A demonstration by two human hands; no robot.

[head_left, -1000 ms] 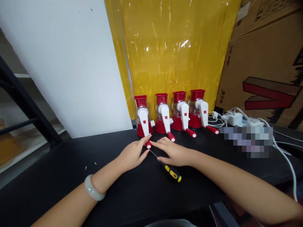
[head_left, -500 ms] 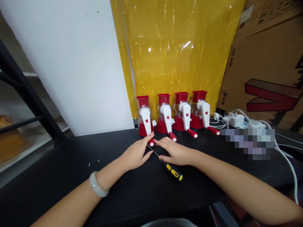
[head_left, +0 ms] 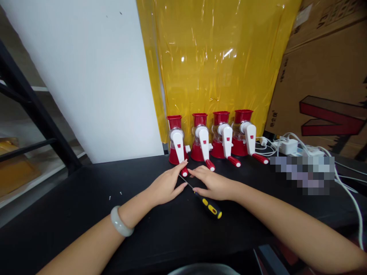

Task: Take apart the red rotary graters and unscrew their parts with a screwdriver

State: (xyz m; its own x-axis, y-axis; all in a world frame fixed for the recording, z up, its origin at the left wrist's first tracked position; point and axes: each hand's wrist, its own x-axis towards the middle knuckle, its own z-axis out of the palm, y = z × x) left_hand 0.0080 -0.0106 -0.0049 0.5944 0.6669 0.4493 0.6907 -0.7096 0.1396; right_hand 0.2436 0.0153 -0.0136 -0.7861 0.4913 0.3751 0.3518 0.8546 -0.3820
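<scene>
My left hand [head_left: 165, 188] rests on the black table with its fingers stretched out, the fingertips by the red handle end of the leftmost rotary grater [head_left: 175, 141]. Opposite it, my right hand [head_left: 213, 184] lies with fingers extended and thumb apart. Between them lies a screwdriver [head_left: 211, 208] with a black and yellow handle, its thin shaft pointing at the grater's crank. My right thumb is close to where shaft meets handle; whether it touches cannot be told. Neither hand grips anything visible. Several red and white rotary graters [head_left: 223, 139] stand upright in a row.
Two tiny white pieces [head_left: 120, 193] lie on the black table [head_left: 86, 217] at the left. White cables and a plug adapter [head_left: 288, 146] are at the right, before a cardboard box [head_left: 321, 84]. A yellow plastic sheet [head_left: 215, 57] hangs behind the graters. Dark shelving [head_left: 31, 103] stands left.
The camera view has shifted very slightly. Both hands, the screwdriver and the graters keep the same places relative to each other.
</scene>
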